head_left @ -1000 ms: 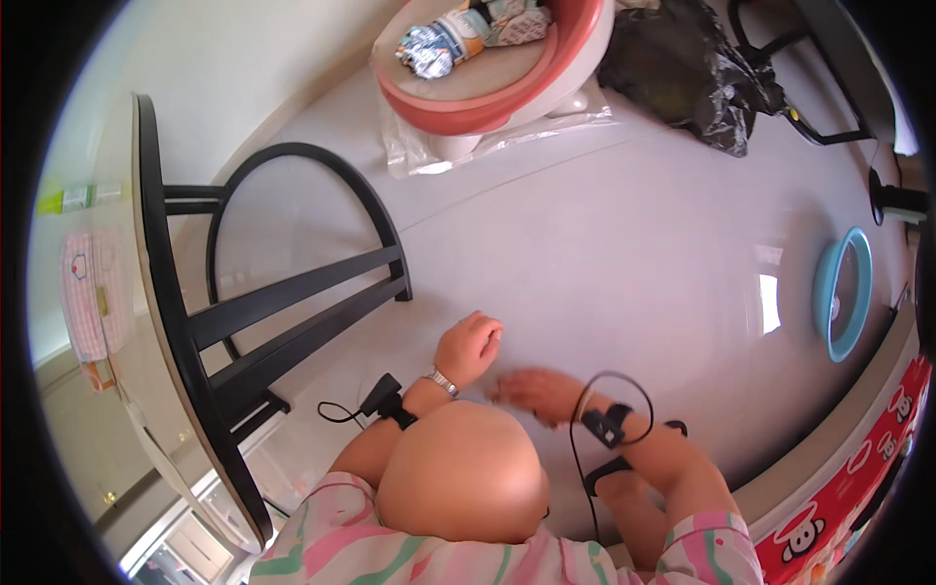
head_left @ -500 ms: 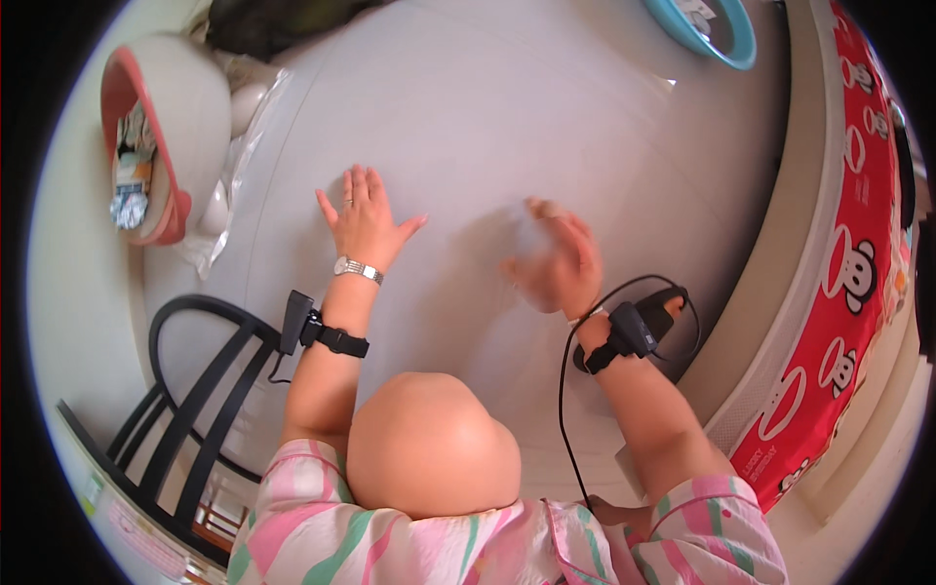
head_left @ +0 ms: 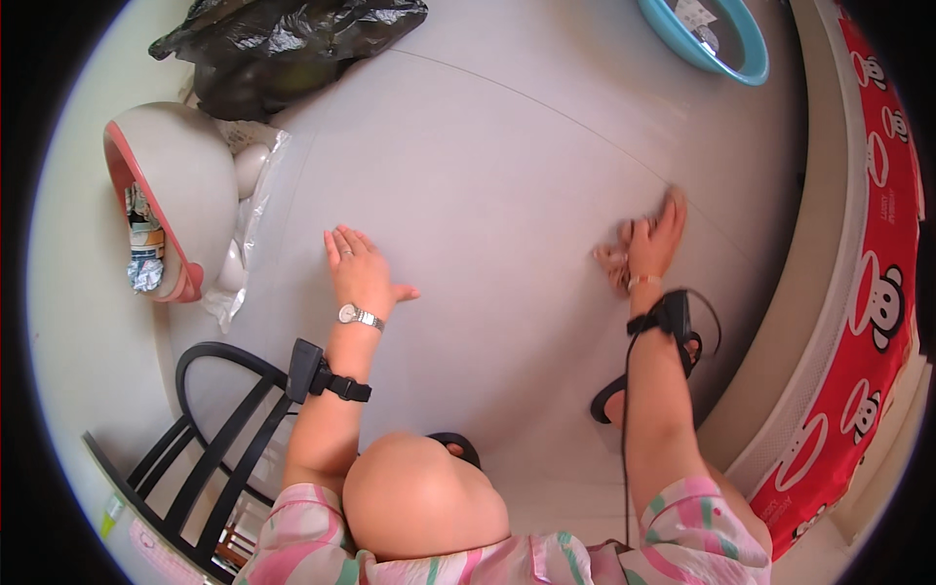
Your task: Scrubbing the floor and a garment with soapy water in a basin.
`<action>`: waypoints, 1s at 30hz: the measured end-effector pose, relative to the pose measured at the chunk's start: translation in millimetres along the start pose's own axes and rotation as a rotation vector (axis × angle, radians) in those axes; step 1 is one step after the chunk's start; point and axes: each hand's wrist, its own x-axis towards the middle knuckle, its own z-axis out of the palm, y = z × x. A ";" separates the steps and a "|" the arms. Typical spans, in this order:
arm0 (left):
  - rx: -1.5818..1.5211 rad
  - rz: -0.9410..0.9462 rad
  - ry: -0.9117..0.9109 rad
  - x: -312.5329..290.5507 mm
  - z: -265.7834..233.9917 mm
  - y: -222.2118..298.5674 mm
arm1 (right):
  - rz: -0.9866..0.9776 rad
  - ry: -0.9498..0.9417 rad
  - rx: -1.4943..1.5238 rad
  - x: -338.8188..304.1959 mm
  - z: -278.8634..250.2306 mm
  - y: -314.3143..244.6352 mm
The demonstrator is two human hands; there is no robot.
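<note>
My left hand (head_left: 360, 275) is held over the pale grey floor (head_left: 487, 195), fingers stretched out and thumb apart, with nothing in it. A ring and a silver wristwatch (head_left: 361, 316) are on that side. To the right, my right hand (head_left: 655, 237) is low over the floor, turned on its side and slightly blurred. Its fingers look spread, and I make out no object in them. Black straps with small dark devices sit on both forearms, and a black cable (head_left: 627, 448) runs down along the right arm.
At the far left lie a black plastic bag (head_left: 292, 58) and a tipped white tub with a pink rim (head_left: 185, 166) holding crumpled paper. A blue basin (head_left: 746, 63) stands far right. A black chair (head_left: 214, 439) is near left; a red cartoon-print cover (head_left: 858, 341) lines the right.
My right hand has swung outward to the right and turned. The left hand sits lower in the picture, its fingers closer together. The view has shifted, showing more of the black bag.
</note>
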 end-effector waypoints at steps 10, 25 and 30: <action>-0.026 0.015 -0.009 4.5 -0.3 3.5 | -0.747 -0.769 0.472 -19.0 64.9 -156.9; 0.053 0.021 -0.092 0.7 -8.4 -24.2 | 0.361 0.046 -0.048 -78.9 -21.9 11.4; -0.083 0.119 0.157 8.3 11.8 -3.2 | -0.080 0.012 0.090 127.2 54.1 48.2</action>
